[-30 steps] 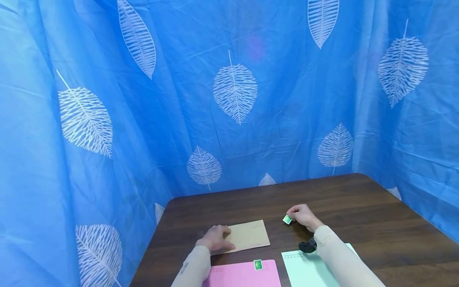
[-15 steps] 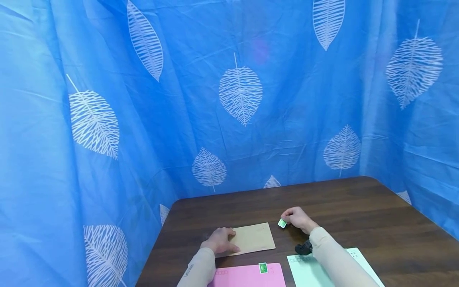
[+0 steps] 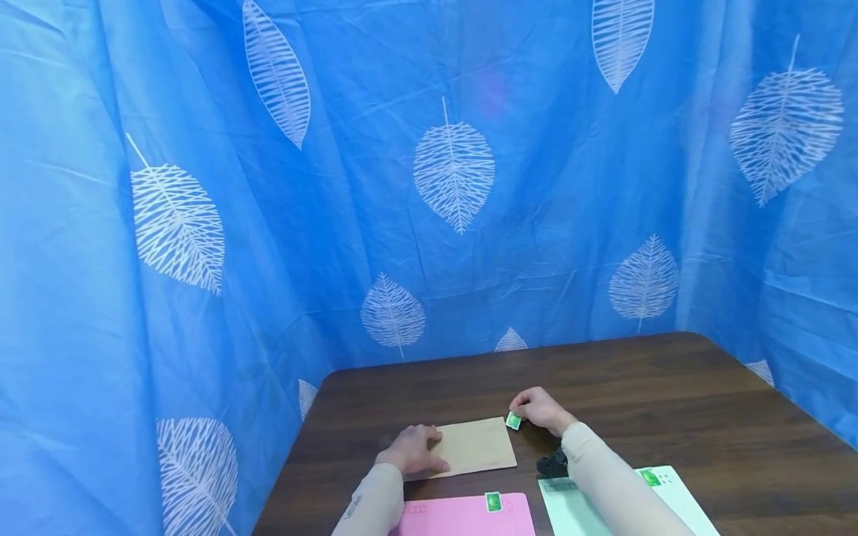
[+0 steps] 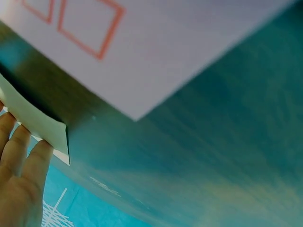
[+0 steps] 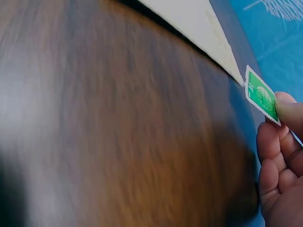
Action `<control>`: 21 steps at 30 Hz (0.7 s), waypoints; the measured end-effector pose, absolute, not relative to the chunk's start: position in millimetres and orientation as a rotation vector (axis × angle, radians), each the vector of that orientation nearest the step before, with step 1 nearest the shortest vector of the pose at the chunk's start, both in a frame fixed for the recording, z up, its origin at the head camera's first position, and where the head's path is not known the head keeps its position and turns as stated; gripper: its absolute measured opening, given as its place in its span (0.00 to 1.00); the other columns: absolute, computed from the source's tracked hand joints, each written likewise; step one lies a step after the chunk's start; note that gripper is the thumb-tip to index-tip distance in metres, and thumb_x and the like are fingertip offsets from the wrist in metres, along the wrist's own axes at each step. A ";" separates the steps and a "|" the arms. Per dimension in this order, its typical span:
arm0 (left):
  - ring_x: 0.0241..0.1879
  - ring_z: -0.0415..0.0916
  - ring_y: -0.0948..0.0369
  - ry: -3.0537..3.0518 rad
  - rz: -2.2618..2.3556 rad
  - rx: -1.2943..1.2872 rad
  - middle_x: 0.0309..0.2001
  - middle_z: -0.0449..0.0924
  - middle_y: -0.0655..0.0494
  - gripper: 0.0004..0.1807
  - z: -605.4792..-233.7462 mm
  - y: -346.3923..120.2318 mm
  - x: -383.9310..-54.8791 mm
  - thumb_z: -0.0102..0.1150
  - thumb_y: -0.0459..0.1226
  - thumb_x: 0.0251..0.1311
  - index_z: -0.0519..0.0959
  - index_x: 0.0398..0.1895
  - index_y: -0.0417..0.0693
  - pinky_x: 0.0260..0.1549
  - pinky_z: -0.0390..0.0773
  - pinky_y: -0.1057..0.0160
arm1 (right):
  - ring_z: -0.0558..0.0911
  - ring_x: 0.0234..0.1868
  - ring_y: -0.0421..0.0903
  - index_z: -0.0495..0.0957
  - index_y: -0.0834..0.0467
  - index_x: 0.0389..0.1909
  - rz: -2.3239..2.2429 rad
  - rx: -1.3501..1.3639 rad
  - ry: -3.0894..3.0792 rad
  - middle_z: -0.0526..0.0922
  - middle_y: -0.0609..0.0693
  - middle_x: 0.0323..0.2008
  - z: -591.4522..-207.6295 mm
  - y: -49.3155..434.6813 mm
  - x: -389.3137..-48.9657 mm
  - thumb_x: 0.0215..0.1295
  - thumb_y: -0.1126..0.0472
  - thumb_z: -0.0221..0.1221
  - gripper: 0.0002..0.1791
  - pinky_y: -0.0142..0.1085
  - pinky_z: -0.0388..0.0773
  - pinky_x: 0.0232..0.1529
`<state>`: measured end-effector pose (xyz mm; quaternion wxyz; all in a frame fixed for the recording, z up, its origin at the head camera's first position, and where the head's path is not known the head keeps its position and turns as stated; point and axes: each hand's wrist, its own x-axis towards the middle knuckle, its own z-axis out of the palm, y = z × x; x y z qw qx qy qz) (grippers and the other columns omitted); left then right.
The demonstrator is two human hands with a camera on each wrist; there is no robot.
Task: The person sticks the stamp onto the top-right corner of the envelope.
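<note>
My right hand [image 3: 541, 409] pinches a green postage stamp [image 5: 262, 94] with a white perforated edge between thumb and fingers. The stamp overlaps the far right corner of a tan envelope [image 3: 474, 445] in the head view, and stands right at that corner in the right wrist view. Across the envelope's left end, my left hand [image 3: 412, 450] holds it, thumb at the near side and fingers at the far side. Its fingertips show along the envelope's edge in the left wrist view, where most of the envelope is out of frame.
Nearer lies a pink envelope [image 3: 462, 517] with a green stamp [image 3: 493, 502]. A mint-green envelope [image 3: 680, 493], also stamped, lies partly beneath the right sleeve [image 3: 617, 476]. A black wrist device [image 3: 553, 464] hangs under that forearm. Blue leaf-print curtain [image 3: 536, 186] surrounds the brown table [image 3: 603, 372].
My right hand has moved left with the stamp, up to the tan envelope's corner. The sleeve now uncovers the mint-green envelope's stamp. My left hand keeps its place on the tan envelope.
</note>
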<state>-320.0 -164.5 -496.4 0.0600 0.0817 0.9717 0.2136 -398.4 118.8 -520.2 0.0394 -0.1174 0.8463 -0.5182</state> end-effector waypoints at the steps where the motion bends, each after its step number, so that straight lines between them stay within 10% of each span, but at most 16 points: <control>1: 0.64 0.73 0.44 2.937 0.648 0.244 0.63 0.78 0.45 0.33 -496.9 -164.0 -319.3 0.79 0.47 0.47 0.82 0.58 0.48 0.61 0.72 0.37 | 0.75 0.33 0.46 0.82 0.68 0.33 -1.586 -0.367 2.587 0.80 0.53 0.30 -520.2 116.8 -397.6 0.65 0.73 0.57 0.05 0.34 0.74 0.34; 21: 0.64 0.72 0.43 2.925 0.663 0.216 0.63 0.78 0.45 0.32 -495.4 -159.8 -318.3 0.79 0.46 0.47 0.82 0.57 0.48 0.61 0.71 0.36 | 0.74 0.32 0.45 0.83 0.66 0.29 -1.468 -0.575 2.603 0.80 0.51 0.29 -522.9 76.6 -399.6 0.63 0.76 0.58 0.07 0.35 0.74 0.33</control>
